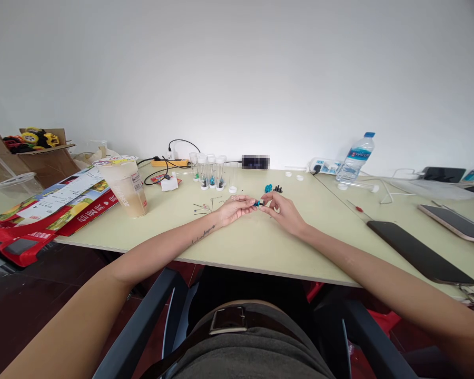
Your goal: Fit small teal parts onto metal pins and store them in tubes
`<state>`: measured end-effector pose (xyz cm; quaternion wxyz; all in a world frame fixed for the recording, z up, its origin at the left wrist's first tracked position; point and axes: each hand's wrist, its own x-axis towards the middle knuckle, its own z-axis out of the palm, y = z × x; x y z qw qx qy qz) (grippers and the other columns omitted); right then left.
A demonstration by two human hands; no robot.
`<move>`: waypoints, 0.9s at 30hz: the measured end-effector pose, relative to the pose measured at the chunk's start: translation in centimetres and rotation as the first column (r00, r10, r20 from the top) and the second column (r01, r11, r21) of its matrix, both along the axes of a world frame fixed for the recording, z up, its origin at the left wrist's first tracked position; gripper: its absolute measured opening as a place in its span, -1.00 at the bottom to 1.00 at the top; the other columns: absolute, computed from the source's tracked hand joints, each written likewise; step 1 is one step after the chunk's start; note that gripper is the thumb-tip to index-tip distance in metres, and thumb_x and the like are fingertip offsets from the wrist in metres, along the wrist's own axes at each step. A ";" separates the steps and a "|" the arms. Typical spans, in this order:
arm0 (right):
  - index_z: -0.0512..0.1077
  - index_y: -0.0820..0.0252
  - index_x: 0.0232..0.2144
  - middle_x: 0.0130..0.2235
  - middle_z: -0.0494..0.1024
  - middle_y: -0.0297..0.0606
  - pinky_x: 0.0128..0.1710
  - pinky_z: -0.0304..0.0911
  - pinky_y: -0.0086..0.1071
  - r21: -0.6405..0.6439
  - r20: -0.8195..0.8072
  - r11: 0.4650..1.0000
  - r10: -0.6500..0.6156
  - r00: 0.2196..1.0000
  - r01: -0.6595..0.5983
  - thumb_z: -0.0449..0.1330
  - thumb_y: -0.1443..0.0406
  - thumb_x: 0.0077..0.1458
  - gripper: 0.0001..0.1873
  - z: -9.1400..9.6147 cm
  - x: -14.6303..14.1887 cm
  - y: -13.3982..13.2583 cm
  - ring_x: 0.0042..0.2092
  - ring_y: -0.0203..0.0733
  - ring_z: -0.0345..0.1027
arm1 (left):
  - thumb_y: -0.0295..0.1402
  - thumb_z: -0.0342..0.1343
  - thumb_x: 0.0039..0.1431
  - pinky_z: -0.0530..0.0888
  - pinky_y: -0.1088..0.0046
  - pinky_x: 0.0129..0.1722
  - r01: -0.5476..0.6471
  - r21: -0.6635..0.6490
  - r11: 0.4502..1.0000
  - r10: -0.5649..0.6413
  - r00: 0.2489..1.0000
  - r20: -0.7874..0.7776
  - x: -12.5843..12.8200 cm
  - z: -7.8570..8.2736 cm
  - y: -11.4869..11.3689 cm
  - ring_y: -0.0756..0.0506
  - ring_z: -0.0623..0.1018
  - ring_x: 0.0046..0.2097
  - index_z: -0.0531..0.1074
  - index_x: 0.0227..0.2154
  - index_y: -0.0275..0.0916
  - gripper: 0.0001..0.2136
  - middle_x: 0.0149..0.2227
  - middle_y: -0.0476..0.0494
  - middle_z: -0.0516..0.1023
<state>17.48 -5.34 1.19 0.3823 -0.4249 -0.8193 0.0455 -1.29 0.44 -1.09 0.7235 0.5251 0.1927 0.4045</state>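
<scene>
Both my hands meet over the pale table (245,242). My left hand (234,207) and my right hand (281,209) pinch one small blue and black part (258,202) between their fingertips, just above the tabletop. Behind it lie a small blue piece (268,188) and a small black piece (277,188). A row of clear tubes with white caps (209,171) stands farther back, some with coloured bits inside. Thin metal pins (205,207) lie scattered left of my left hand.
A plastic cup with a beige drink (127,185) stands on the left beside a red printed bag (47,210). A cardboard box with toys (35,150) sits far left. At right are a water bottle (355,158), a dark phone (418,252) and a second phone (454,222).
</scene>
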 end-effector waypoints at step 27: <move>0.38 0.16 -0.25 -0.31 0.49 -0.21 -0.29 0.20 -0.35 -0.026 -0.024 1.000 0.014 1.000 -0.015 -0.24 0.05 0.22 -0.52 0.5 0.2 -0.4 -0.34 -0.21 0.34 | -0.44 0.22 -0.04 0.38 0.57 -0.30 -0.023 0.005 1.000 0.022 1.000 0.018 0.0 0.0 0.2 0.06 0.51 -0.36 0.47 -0.37 -0.41 -0.85 -0.44 -0.14 0.52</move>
